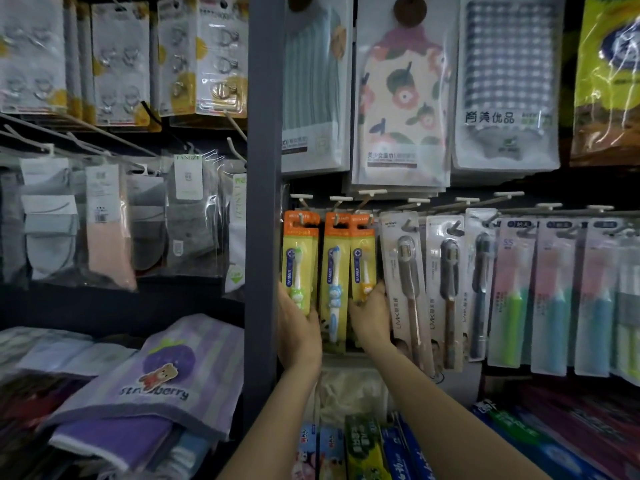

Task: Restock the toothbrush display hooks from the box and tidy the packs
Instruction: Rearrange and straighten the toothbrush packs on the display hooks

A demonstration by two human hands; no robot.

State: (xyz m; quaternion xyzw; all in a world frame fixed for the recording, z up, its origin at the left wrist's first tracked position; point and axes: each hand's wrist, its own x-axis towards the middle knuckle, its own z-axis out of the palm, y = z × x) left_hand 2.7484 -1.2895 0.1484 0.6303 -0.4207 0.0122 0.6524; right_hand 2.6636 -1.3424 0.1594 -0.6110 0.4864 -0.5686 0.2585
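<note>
Three orange-and-yellow children's toothbrush packs hang side by side on hooks: a green-brush pack (300, 261), a blue-brush pack (335, 271) and a yellow-brush pack (363, 261). My left hand (298, 327) grips the lower end of the green-brush pack. My right hand (371, 317) grips the bottom of the yellow-brush pack. The blue-brush pack hangs free between my hands. To the right hang grey adult toothbrush packs (408, 282) and pastel toothbrush packs (550, 296). No box is in view.
A grey upright post (263, 202) stands just left of the packs. Towel packs (401, 98) hang above. Toothpaste boxes (367, 448) lie on the shelf below my arms. Socks (104, 230) and a purple towel (166, 372) are to the left.
</note>
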